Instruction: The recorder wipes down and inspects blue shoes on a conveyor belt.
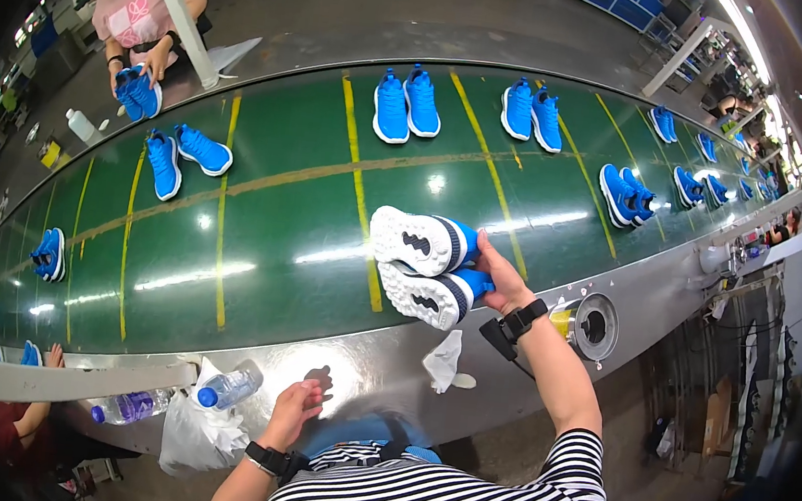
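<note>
My right hand point(506, 278) grips a pair of blue sneakers point(413, 242) by the heel ends, above the near side of the green conveyor belt point(277, 239). Their white soles with black patches face up toward me. Over the metal edge in front of my body, my left hand point(294, 412) is loosely curled, its fingers slightly apart and nothing visible in it. Beyond the held shoes, another blue pair point(407, 106) stands on the belt, with a further pair point(532, 114) to its right.
Yellow lines cross the belt, with several more blue pairs point(624, 195) along it. A bottle point(230, 387) and a white bag point(195, 434) are at the near left; a white scrap point(443, 361) lies on the metal edge point(379, 374). Across the belt, a person point(144, 8) holds blue shoes.
</note>
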Tool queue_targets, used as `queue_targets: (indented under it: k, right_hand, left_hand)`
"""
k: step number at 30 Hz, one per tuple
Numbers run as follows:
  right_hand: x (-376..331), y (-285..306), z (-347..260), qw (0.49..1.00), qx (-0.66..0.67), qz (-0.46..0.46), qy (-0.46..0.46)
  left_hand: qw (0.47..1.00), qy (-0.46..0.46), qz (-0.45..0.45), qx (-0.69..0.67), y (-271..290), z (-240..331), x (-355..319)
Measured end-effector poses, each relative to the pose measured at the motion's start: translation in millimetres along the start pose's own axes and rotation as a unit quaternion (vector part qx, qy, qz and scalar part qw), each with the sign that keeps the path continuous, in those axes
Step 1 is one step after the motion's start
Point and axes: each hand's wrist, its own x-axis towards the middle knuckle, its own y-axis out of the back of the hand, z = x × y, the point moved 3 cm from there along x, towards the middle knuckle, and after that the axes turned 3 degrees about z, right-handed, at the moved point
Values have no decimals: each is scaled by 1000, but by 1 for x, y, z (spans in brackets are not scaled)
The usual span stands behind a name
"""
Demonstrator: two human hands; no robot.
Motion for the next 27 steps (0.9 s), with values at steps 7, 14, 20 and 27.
queue_targets:
  k: [7,14,20,27]
  right_hand:
    - [-1,32,6,990,125,46,55]
    - [-10,54,41,936,290,145,135]
    - [-11,60,58,900,408,-6,155]
    - [9,54,-7,936,-208,225,172]
  left_hand:
    - [1000,-3,-4,18,-5,4,1]
    - [999,24,13,20,-3,0,-3]
    - [999,21,10,35,-1,-4,2]
    - [997,31,19,62,-2,-4,9]
